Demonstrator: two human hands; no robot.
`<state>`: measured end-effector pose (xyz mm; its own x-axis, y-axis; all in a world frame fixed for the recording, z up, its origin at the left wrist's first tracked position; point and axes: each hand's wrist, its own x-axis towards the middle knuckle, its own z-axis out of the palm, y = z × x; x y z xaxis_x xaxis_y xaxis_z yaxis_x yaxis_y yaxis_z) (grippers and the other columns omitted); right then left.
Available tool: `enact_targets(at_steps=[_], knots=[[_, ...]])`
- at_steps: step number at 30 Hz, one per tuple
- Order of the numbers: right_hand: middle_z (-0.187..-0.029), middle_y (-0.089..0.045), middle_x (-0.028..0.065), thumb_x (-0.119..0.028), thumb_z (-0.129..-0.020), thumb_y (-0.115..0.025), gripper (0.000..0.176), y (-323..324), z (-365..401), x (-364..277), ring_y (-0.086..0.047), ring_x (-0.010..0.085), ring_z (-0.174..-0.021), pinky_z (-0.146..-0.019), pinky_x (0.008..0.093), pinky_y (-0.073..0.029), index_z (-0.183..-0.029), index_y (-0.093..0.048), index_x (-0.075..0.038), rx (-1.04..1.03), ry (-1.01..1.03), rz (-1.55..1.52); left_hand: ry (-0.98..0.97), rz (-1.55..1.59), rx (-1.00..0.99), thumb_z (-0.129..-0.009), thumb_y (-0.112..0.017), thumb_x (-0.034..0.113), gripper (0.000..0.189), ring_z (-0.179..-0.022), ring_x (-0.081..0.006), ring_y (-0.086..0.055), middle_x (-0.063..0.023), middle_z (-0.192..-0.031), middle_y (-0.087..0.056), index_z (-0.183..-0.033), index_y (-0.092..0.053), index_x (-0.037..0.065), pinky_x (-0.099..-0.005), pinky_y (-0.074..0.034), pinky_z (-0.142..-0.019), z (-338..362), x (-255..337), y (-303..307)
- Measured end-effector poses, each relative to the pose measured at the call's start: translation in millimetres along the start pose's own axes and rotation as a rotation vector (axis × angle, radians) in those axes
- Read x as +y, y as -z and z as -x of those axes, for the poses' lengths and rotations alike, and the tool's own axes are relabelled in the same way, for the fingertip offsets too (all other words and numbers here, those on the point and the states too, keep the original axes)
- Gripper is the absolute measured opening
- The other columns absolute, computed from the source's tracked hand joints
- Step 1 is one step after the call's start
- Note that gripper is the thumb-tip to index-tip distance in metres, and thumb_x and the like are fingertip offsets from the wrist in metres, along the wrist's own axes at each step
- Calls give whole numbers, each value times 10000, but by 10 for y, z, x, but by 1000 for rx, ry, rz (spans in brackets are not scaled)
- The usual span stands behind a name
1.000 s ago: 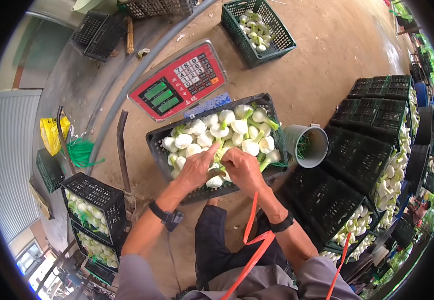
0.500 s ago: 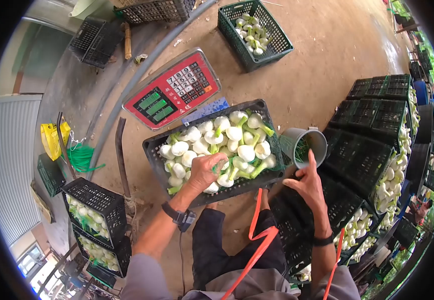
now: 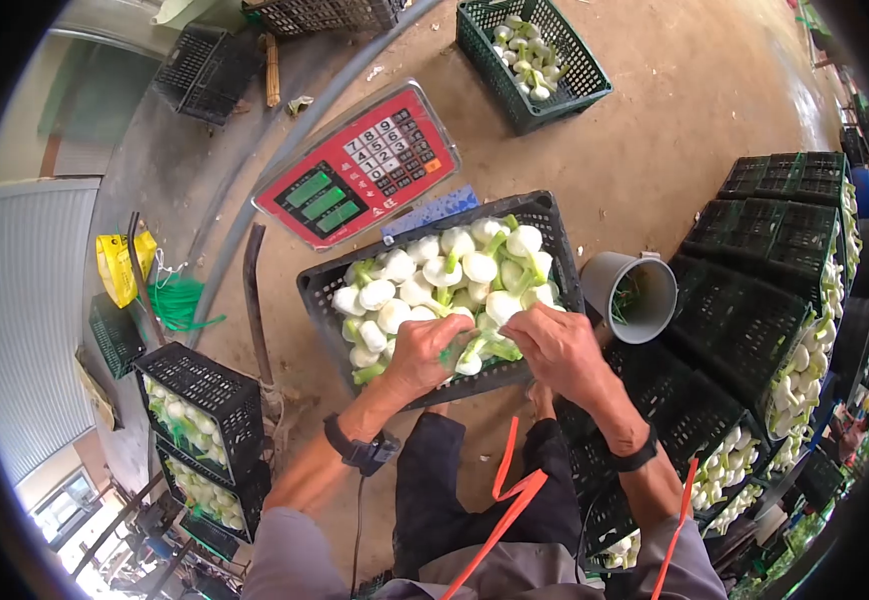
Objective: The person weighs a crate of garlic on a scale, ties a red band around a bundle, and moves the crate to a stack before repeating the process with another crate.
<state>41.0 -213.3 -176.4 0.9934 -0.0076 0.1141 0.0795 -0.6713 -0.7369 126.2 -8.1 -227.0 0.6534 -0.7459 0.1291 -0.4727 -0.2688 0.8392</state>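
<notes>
A black crate point(image 3: 313, 310) full of white bulbs with green stems point(image 3: 417, 288) sits in front of me, beside a red scale display point(image 3: 360, 165) with green screens. Over the crate's near side, my left hand point(image 3: 425, 352) is closed on green netting point(image 3: 452, 350). My right hand point(image 3: 558, 350) is closed in a pinch close beside it, above the bulbs at the near right; whatever its fingertips hold is too small to make out.
A grey bucket point(image 3: 631, 297) with green strands inside stands right of the crate. Stacked black crates point(image 3: 725, 320) line the right side. More filled crates point(image 3: 200, 410) stand at left. A green crate point(image 3: 535, 65) of bulbs lies on the floor at the top.
My right hand has moved left from beside the bucket to the crate near my left hand, and its fingers have closed. The view has shifted slightly.
</notes>
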Motion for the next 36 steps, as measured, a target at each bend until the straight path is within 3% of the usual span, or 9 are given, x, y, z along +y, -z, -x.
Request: enact_targets(at_steps=[5,8,14,17,20,21,23,34,36], knots=[[-720,-541,106,-12,-774,-662,150,-335,-45,98,-611,308,-649,-540,399,-491,-888,-573,-49,32,-42,-112,218,53,-274,-838,-720,74,751,-569,-248,-585,-126,-695,-608,-1500,-367,95,-327,-486,-589,-62,-124,-74],[-780,-564,105,-6,-692,-623,252,-362,-73,100,-626,301,-693,-581,394,-528,-933,-558,-39,-64,62,-70,172,165,-162,-821,-705,69,788,-588,-262,-594,-125,-694,-608,-1521,-348,123,-342,-495,-609,-132,-215,-257],[-763,-565,100,3,-721,-642,220,-335,-154,36,-644,286,-717,-610,393,-537,-927,-575,-35,-157,204,-1,164,307,-241,-767,-717,89,487,-748,-267,-715,-131,-884,-720,-1243,-619,46,-313,-549,-685,-155,-346,-391],[-831,-638,150,-57,-815,-654,185,190,-132,-105,-673,281,-776,-664,364,-540,-994,-630,-16,-198,-17,-268,-48,74,-94,-750,-717,173,367,-714,-301,-682,-109,-797,-687,-1102,-649,95,-376,-538,-594,-240,-307,-378],[-884,-704,141,-298,-912,-640,333,1380,-49,-655,-687,207,-812,-728,333,-550,-996,-694,19,332,-568,-619,-158,-190,-220,-736,-708,137,322,-652,-295,-683,-94,-750,-676,-1043,-652,58,-374,-518,-540,-247,-284,-238],[-855,-697,177,-418,-947,-561,497,1519,167,-654,-692,247,-817,-763,361,-556,-967,-680,65,576,-399,-850,-239,-314,-249,-708,-661,124,316,-570,-251,-617,-41,-623,-578,-1018,-640,67,-363,-459,-521,-279,-236,-179],[-996,-679,224,-511,-926,-619,547,2042,7,-678,-675,386,-954,-879,565,-521,-1084,-635,13,-165,372,-1033,-339,-430,-300,-703,-642,121,300,-555,-231,-583,-25,-587,-521,-999,-630,74,-355,-435,-533,-359,-192,-104],[-764,-684,168,-137,-868,-694,215,2718,689,-1120,-681,292,-695,-666,409,-568,-820,-709,72,-471,-22,-1260,-614,-694,-470,-708,-603,110,120,-553,-191,-527,3,-521,-468,-813,-550,85,-371,-376,-593,-620,55,-54],[-948,-700,206,-163,-963,-639,238,2810,787,-961,-706,320,-853,-726,364,-579,-1042,-671,58,-612,-142,-1173,-554,-701,-458,-712,-601,108,112,-551,-196,-525,3,-526,-468,-811,-553,86,-374,-376,-597,-630,105,-61]])
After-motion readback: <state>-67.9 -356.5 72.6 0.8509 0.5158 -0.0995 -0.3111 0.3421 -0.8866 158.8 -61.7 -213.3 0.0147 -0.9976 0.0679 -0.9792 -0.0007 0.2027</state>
